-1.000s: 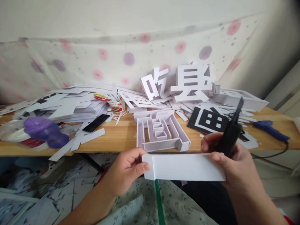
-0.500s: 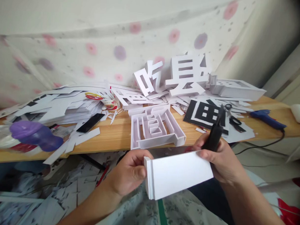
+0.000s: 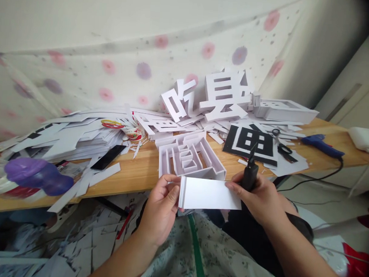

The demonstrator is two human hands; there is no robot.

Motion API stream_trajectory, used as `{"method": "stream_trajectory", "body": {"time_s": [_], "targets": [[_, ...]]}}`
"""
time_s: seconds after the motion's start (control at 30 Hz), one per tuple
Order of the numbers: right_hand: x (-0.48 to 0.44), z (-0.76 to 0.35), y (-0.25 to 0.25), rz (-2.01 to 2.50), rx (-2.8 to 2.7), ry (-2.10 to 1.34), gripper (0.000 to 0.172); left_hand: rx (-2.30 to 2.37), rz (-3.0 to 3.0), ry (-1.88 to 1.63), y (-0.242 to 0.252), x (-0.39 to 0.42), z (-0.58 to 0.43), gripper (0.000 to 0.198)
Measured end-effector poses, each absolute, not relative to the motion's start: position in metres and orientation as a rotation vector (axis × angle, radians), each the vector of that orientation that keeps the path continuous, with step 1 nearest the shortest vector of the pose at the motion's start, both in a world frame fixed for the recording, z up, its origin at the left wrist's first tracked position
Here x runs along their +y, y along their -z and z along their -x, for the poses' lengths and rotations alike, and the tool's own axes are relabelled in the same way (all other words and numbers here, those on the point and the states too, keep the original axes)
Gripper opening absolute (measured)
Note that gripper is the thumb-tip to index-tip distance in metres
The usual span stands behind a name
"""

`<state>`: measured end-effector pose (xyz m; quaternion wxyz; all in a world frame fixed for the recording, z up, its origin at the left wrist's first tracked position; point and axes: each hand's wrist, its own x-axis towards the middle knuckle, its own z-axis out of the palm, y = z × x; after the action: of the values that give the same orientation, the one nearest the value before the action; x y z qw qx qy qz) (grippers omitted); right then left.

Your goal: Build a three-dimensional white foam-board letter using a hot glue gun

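My left hand point(image 3: 161, 208) pinches the left end of a white foam board strip point(image 3: 213, 194), thumb in front and fingers behind. Narrow ridges run across the strip at that end. At the strip's right end my right hand point(image 3: 262, 195) rests its thumb on the board while the fingers wrap round a black-handled knife point(image 3: 250, 176). The knife's dark, pointed tip aims up and away from me. Just beyond the strip, a hollow white foam board character point(image 3: 213, 172) with upright inner walls lies on the wooden table, its near edge partly covered.
White foam characters point(image 3: 224, 93) lean at the back. A black stencil sheet point(image 3: 232, 142), scissors point(image 3: 283, 149) and a blue glue gun point(image 3: 322, 144) lie right. A phone point(image 3: 108, 157), purple bottle point(image 3: 39, 176) and stacked offcuts point(image 3: 81, 135) are left. Scraps cover the floor point(image 3: 81, 240).
Both hands have lifted the strip slightly and tilted it to lie more level, its face now foreshortened. The right hand and knife have shifted left; the whole view has shifted slightly.
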<state>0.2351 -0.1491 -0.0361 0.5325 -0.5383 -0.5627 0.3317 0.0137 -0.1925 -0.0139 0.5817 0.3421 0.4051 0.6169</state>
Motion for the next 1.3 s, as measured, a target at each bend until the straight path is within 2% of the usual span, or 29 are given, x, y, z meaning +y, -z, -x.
{"method": "stream_trajectory", "body": {"time_s": [0.2,0.33,0.57,0.87,0.97,1.07,1.17,1.3], "targets": [[-0.153,-0.226,0.042,1.290,-1.392,-0.755,0.021,0.976,-0.825,-1.421,0.009,-0.196,-0.017,0.025],[-0.154,-0.223,0.043,1.299,-1.425,-0.724,0.022,0.951,-0.931,-1.399,0.012,-0.199,-0.011,0.030],[-0.157,-0.222,0.048,1.259,-1.465,-0.573,0.023,1.192,-1.266,-1.256,0.017,-0.204,0.005,0.017],[-0.165,-0.214,0.048,1.005,-1.377,-0.417,0.015,1.371,-1.606,-1.334,0.008,-0.210,0.002,0.021],[-0.165,-0.213,0.049,0.947,-1.419,-0.481,0.013,1.454,-1.803,-1.410,0.011,-0.210,0.005,0.017],[-0.164,-0.215,0.045,0.925,-1.414,-0.591,0.008,1.440,-2.155,-1.403,0.007,-0.207,0.013,0.029],[-0.164,-0.222,0.029,0.925,-1.417,-0.667,0.006,1.238,-2.463,-1.369,-0.001,-0.201,0.021,0.047],[-0.168,-0.227,-0.006,0.735,-1.792,-0.939,0.008,1.004,-2.738,-1.236,-0.004,-0.193,0.024,0.046]]}}
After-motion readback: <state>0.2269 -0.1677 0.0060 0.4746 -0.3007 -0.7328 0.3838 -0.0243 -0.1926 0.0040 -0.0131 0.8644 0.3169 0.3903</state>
